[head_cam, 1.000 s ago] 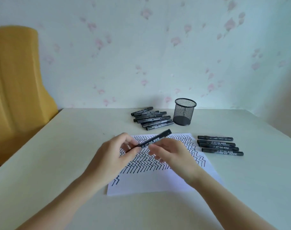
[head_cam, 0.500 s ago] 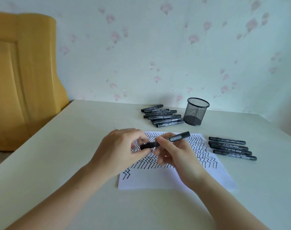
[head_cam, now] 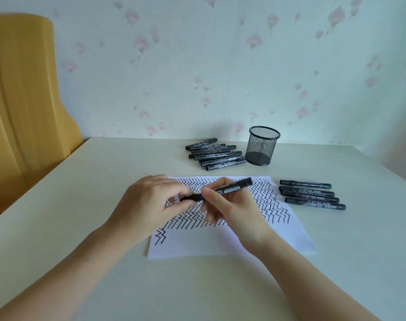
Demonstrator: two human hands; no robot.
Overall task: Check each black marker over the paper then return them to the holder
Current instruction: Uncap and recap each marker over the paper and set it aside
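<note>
Two hands hold one black marker (head_cam: 223, 189) over the paper (head_cam: 232, 239) on my screen. My left hand (head_cam: 148, 205) has its grip pinched on the marker's left end, and my right hand (head_cam: 229, 205) has its grip curled round the middle. The marker is long and thin, tilted up to the right, with a pale label on its side. I cannot read the small writing on that label. The paper lies flat on the desk (head_cam: 81, 205) and is full of black zigzag lines.

Four more markers (head_cam: 311, 195) lie in a row to the right of the paper. On one I can make out "700". A pile of markers (head_cam: 216, 154) lies behind the paper, just left of the black mesh holder (head_cam: 263, 145). The holder stands upright near the flowery wall (head_cam: 220, 66).
</note>
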